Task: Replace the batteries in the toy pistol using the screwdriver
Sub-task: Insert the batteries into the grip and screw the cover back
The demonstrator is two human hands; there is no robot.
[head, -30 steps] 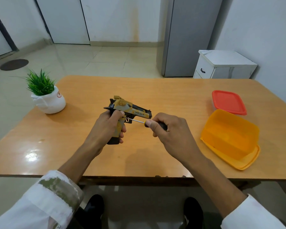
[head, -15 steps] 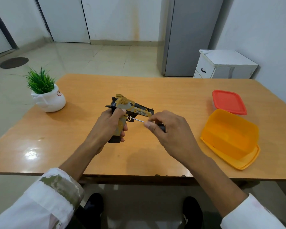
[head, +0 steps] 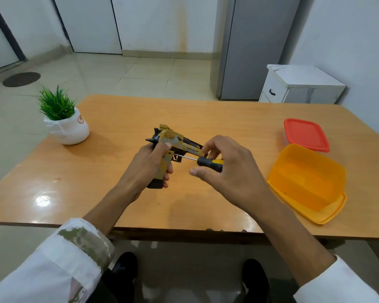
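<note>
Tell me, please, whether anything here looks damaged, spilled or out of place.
Nothing is spilled. The table has dark, chipped-looking spots on its front edge, and the left sleeve carries a greenish-brown stain. The toy pistol and screwdriver look intact.

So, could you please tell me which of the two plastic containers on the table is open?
The orange container, nearer the person: its inside shows, with no lid on. The red-lidded container behind it is closed.
</note>
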